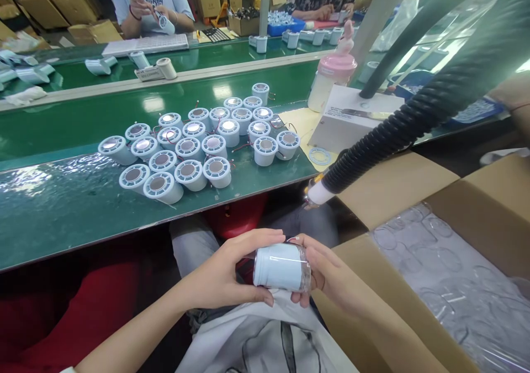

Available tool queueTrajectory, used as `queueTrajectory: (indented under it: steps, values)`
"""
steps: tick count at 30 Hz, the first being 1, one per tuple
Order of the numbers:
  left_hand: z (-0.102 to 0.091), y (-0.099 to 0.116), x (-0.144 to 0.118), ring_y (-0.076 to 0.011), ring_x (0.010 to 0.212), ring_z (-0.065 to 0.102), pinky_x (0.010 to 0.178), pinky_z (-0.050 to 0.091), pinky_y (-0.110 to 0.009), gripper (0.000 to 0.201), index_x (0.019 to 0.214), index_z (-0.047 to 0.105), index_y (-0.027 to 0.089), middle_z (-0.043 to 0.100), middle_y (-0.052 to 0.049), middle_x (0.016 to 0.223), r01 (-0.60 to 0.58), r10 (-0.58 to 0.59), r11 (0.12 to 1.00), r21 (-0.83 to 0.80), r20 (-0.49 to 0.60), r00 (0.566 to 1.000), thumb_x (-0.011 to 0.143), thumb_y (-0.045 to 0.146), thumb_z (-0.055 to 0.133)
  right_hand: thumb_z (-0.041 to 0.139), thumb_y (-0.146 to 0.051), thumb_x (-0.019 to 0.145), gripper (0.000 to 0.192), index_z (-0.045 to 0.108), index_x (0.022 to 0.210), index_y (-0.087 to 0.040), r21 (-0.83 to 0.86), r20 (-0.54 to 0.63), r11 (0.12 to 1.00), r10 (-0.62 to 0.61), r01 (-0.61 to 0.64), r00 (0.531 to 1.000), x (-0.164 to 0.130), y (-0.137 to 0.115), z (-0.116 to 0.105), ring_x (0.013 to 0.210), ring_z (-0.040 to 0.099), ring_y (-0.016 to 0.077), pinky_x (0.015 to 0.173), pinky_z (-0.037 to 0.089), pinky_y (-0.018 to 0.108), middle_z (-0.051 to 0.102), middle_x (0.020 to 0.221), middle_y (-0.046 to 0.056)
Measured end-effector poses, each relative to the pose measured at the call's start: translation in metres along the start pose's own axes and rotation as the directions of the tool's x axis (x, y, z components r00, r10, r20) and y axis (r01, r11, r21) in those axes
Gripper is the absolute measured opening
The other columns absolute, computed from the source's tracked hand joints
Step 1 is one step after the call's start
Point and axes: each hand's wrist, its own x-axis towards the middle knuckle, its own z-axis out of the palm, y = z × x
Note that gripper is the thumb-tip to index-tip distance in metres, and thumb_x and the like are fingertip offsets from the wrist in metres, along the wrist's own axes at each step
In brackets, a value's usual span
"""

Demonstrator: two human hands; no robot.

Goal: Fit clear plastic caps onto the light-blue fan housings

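My left hand (226, 276) and my right hand (327, 271) hold one pale blue cylinder part (279, 265) between them, low over my lap. A clear cap or film covers the part's right end by my right fingers. On the green bench (62, 207) ahead lies a cluster of several like cylinders (194, 146), each with a round metal-looking disc on top and thin red wires. A black ribbed hose (397, 124) with a white tip (318, 193) hangs just above my right hand.
An open cardboard box (455, 284) lined with clear plastic stands at my right. A pink-capped bottle (333, 83) and a white box (351, 116) sit on the bench. Across it, two people handle similar parts (165, 22). Cartons are stacked behind them.
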Motion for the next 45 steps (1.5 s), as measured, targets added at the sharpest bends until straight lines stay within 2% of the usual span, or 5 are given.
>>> queueTrajectory:
  steps: [17, 22, 29, 36, 45]
  values:
    - [0.002, 0.000, 0.002, -0.0280, 0.129, 0.047, 0.107, 0.041, -0.041, 0.070, 0.131, 0.050, 0.033, 0.050, -0.009, 0.138, -0.077, 0.078, 0.996, -0.039, 0.014, 0.997, 0.069, 0.021, 0.080, 0.016, -0.070, 0.091, 0.079, 0.061, 0.060, -0.012, 0.061, 0.145, 0.962, 0.256, -0.266, 0.956, -0.003, -0.005, 0.009, 0.034, 0.047, 0.0044, 0.033, 0.033, 0.011, 0.059, 0.051, 0.006]
    - [0.006, 0.010, 0.000, -0.0219, 0.115, 0.056, 0.095, 0.050, -0.031, 0.059, 0.128, 0.049, 0.031, 0.051, -0.007, 0.131, 0.138, -0.143, 0.962, -0.236, -0.003, 0.990, 0.075, 0.023, 0.075, 0.027, -0.064, 0.093, 0.060, 0.058, 0.076, -0.015, -0.247, -0.079, 0.969, -0.033, 0.013, 0.996, -0.003, 0.008, 0.003, 0.045, 0.057, 0.0123, 0.041, 0.046, 0.021, 0.061, 0.059, 0.004]
    - [0.006, 0.011, 0.000, -0.0217, 0.104, 0.062, 0.089, 0.053, -0.032, 0.062, 0.130, 0.048, 0.032, 0.055, -0.006, 0.126, 0.291, -0.301, 0.866, -0.406, 0.041, 0.953, 0.074, 0.032, 0.075, 0.051, 0.000, 0.086, 0.062, 0.042, 0.133, -0.040, -0.712, 0.337, 0.222, -0.724, 0.667, 0.601, -0.008, 0.011, -0.015, 0.134, 0.040, 0.0213, 0.107, 0.039, 0.042, 0.035, 0.151, 0.001]
    - [-0.001, 0.011, 0.000, -0.0280, 0.128, 0.047, 0.101, 0.048, -0.038, 0.075, 0.137, 0.046, 0.033, 0.043, -0.008, 0.145, 0.196, -0.175, 0.944, -0.265, 0.102, 0.979, 0.070, 0.022, 0.079, 0.067, -0.039, 0.085, 0.049, 0.051, 0.130, -0.034, -0.215, 0.089, 0.906, -0.354, 0.365, 0.931, -0.014, 0.012, -0.012, 0.113, 0.059, 0.0230, 0.092, 0.052, 0.037, 0.060, 0.128, 0.005]
    - [0.011, -0.006, -0.001, -0.0243, 0.128, 0.050, 0.105, 0.044, -0.039, 0.078, 0.144, 0.034, 0.036, 0.038, -0.006, 0.151, 0.339, -0.287, 0.797, -0.501, 0.180, 0.941, 0.077, 0.020, 0.072, 0.073, -0.028, 0.078, 0.046, 0.061, 0.123, -0.028, -0.238, 0.006, 0.937, -0.262, 0.255, 0.965, -0.004, 0.017, -0.008, 0.083, 0.063, 0.0166, 0.076, 0.051, 0.028, 0.069, 0.098, 0.001]
